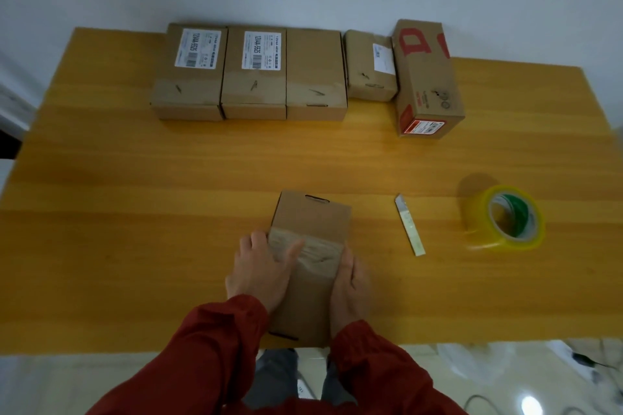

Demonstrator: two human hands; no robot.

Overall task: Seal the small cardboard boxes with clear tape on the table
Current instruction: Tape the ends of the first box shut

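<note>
Left hand (259, 269) and right hand (349, 286) press opposite sides of the cardboard box (313, 216).

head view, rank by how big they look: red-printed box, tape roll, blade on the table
1. red-printed box, largest though farthest from the camera
2. tape roll
3. blade, thin, clearly smallest
</note>
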